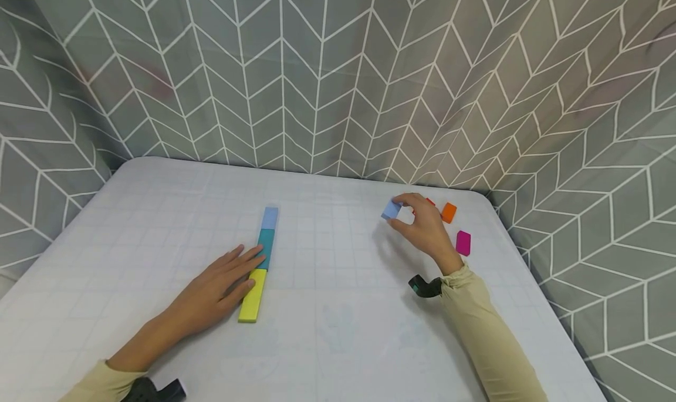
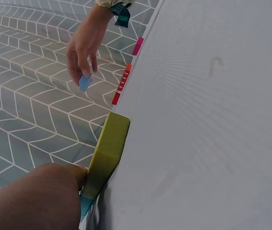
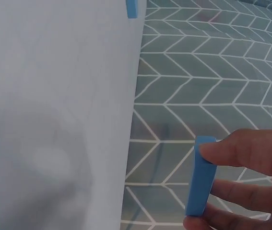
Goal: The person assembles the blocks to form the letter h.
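Two hands are at the blocks: the left (image 1: pixel 213 292), fingers outstretched, touches the teal block (image 1: pixel 267 239) and yellow block (image 1: pixel 253 302); the right (image 1: pixel 426 230) pinches a blue block (image 1: pixel 391 209) between thumb and fingers, above the worktop (image 1: pixel 327 343). A second blue block (image 1: pixel 270 217), teal and yellow lie end to end in one row, blue at its 12 o'clock end, yellow at 6. The pinched one is between 2 and 3 o'clock from teal, well apart. Around the right hand, something red (image 1: pixel 431 202), mostly hidden in the head view, lies near 12 o'clock; an orange block (image 1: pixel 449 212) is between 2 and 3, a magenta block (image 1: pixel 463 243) near 4. Beige sleeves (image 1: pixel 491 337) cover both forearms. A grey patterned curtain (image 1: pixel 317 67) hangs beyond the 12 o'clock edge.
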`<action>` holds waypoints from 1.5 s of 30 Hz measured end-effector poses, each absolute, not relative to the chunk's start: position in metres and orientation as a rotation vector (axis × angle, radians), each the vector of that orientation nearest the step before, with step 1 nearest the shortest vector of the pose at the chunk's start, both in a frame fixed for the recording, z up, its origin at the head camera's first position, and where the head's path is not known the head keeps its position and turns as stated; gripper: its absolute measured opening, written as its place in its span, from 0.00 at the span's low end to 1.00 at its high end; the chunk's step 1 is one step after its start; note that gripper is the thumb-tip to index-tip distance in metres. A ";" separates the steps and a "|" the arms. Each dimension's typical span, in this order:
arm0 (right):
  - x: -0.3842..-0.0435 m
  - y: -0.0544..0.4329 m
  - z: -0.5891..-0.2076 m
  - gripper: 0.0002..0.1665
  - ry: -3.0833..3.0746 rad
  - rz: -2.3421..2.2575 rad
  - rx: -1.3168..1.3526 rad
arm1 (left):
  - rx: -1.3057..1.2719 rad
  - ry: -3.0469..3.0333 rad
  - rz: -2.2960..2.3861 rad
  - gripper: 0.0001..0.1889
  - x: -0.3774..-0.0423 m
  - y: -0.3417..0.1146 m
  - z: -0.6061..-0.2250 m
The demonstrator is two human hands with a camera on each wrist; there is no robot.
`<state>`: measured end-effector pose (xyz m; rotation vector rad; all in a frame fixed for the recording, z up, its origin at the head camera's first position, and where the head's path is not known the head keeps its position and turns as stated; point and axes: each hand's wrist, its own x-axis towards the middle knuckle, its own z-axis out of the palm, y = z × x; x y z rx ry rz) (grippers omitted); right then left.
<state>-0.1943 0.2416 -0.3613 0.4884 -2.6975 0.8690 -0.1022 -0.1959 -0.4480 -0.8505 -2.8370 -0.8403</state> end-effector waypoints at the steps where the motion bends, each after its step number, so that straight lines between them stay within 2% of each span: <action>1: -0.195 0.240 -0.361 0.26 -2.691 0.871 0.499 | -0.851 -2.835 -0.841 0.28 -0.102 -0.196 -0.448; 45: -0.211 0.183 -0.344 0.27 -2.769 0.885 0.594 | -0.855 -2.846 -0.836 0.28 -0.103 -0.196 -0.449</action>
